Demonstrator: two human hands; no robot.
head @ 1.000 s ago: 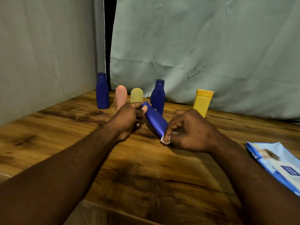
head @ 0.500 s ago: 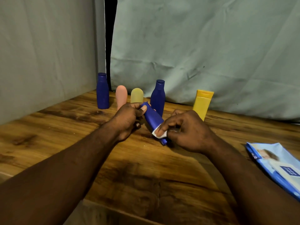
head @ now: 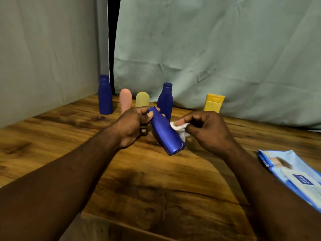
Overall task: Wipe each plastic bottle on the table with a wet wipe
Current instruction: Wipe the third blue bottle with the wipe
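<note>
Row of bottles (head: 105, 94) bars the far side, wipe pack (head: 295, 176) the right

The table (head: 156, 180) is seen to be of wood, dark-grained and stained, with a low, smooth sheen. The held blue bottle (head: 165, 134), gripped by the left hand (head: 132, 126), is of smooth plastic with a satin gloss; whitish scuffs are shown at its base rim. The wet wipe (head: 179, 126), pinched by the right hand (head: 208, 131), is a soft, white, crumpled sheet. Along the far edge, the same smooth plastic is seen on the corner blue bottle (head: 105, 96) and the middle blue bottle (head: 165, 100). The pink bottle (head: 125, 100), the pale yellow bottle (head: 142, 100) and the yellow tube (head: 213, 103) appear matt. Glossy printed film is shown on the wipes pack (head: 295, 176) at the right edge. The backdrop (head: 208, 49) is of creased, matt cloth.
</note>
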